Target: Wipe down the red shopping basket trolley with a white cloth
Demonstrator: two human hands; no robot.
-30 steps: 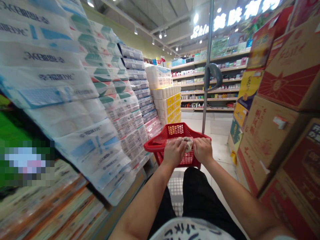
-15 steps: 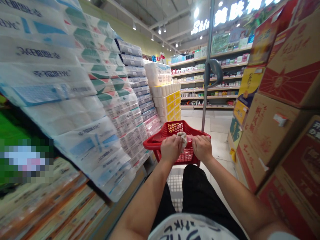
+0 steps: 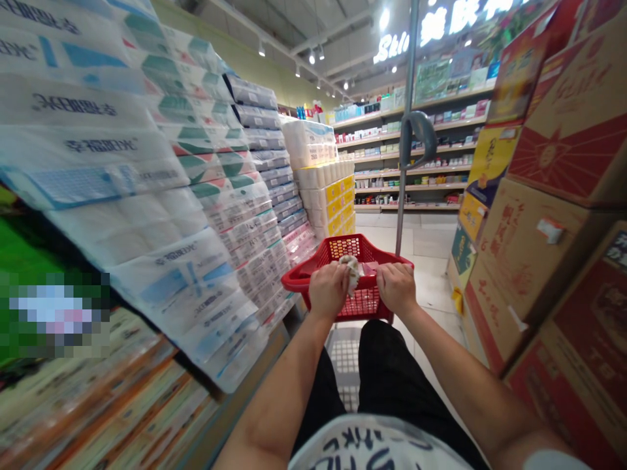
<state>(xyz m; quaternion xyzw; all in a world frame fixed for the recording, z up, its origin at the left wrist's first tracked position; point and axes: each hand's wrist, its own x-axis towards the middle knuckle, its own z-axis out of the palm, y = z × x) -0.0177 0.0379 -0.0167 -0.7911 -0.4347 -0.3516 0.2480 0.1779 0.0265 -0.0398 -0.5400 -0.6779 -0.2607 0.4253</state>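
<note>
A red plastic shopping basket cart [image 3: 343, 250] stands in the aisle in front of me. My left hand [image 3: 328, 289] is closed on its near rim and also clutches a crumpled whitish tissue [image 3: 351, 269]. My right hand [image 3: 397, 287] is closed on the same rim, just to the right. A grey pole with a curved handle [image 3: 416, 134] rises from the cart's right side.
Stacked packs of toilet paper [image 3: 161, 189] lean along the left of the aisle. Red and brown cardboard cartons [image 3: 548, 196] are piled on the right. Shelves of goods [image 3: 421, 163] cross the far end, with pale tiled floor [image 3: 431, 248] before them.
The cart and both hands have moved slightly forward down the aisle. The tissue now sticks up more from my left hand. Both grips are unchanged.
</note>
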